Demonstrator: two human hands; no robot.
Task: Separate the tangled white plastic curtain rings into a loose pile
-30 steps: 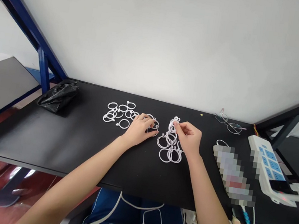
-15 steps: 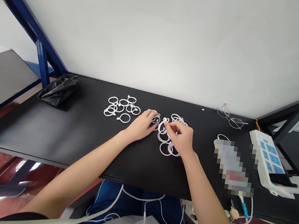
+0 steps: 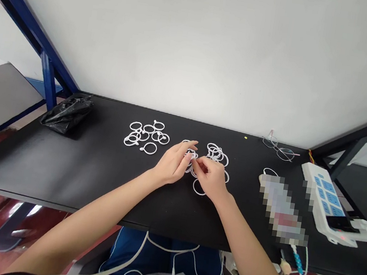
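White plastic curtain rings with small eyelets lie on a black tabletop (image 3: pixel 106 167). My right hand (image 3: pixel 211 176) pinches a white curtain ring (image 3: pixel 193 172) between thumb and index finger. My left hand (image 3: pixel 175 161) meets it from the other side, its thumb and fingers around the ring's upper part; the exact contact is partly covered. More curtain rings (image 3: pixel 214 150) lie behind and beneath my right hand, with one ring (image 3: pixel 198 187) by its near side. Apart to the left rests a loose group of several curtain rings (image 3: pixel 150 148).
A crumpled black plastic bag (image 3: pixel 68 113) is at the far left. On the right are eyeglasses (image 3: pixel 284 154), a blurred-out phone (image 3: pixel 283 210) with a cable, and a white power strip (image 3: pixel 329 200). A white wall (image 3: pixel 196 52) rises behind the table. White cables (image 3: pixel 167 249) cross my lap.
My right hand has moved left with its curtain ring. My left hand has lifted from the rings beneath it and turned toward the right hand, so their fingertips now meet. The view shifts slightly.
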